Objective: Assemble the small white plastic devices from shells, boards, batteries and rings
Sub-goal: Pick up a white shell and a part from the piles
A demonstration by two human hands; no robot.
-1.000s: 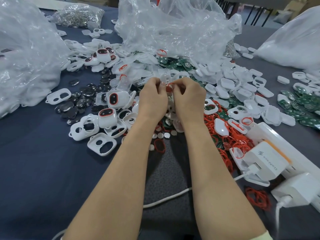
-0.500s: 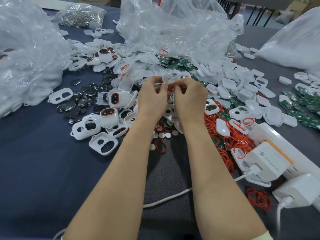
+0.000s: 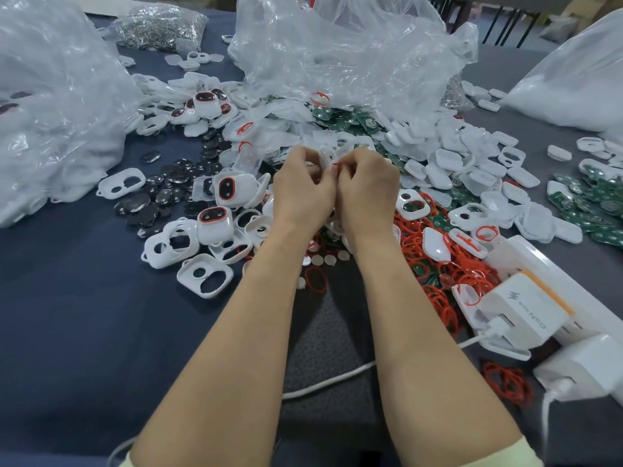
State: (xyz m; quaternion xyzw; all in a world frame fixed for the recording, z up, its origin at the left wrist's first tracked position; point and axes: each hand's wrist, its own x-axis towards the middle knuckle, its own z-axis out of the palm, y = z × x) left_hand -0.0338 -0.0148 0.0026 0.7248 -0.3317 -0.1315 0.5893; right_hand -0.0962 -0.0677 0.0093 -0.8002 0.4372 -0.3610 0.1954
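My left hand (image 3: 303, 190) and my right hand (image 3: 367, 187) meet above the middle of the table, fingers curled round a small white shell piece (image 3: 326, 157) with a red ring (image 3: 337, 164) at its edge; most of the piece is hidden by my fingers. Assembled white devices with red-rimmed dark windows (image 3: 232, 188) lie just left of my hands. Empty white shells with two holes (image 3: 205, 277) sit nearer me on the left. Dark round batteries (image 3: 168, 188) are spread further left. A heap of red rings (image 3: 424, 251) lies to the right, with green boards (image 3: 586, 207) at far right.
Crumpled clear plastic bags (image 3: 337, 52) rise behind the parts, with another bag (image 3: 50, 106) at left. A white power strip with chargers (image 3: 526, 308) and a white cable (image 3: 330, 382) occupy the near right. White shell halves (image 3: 472, 160) cover the table's right middle.
Both hands stay together on the same small piece, their fingers shifting slightly round the red ring. The view has moved a little.
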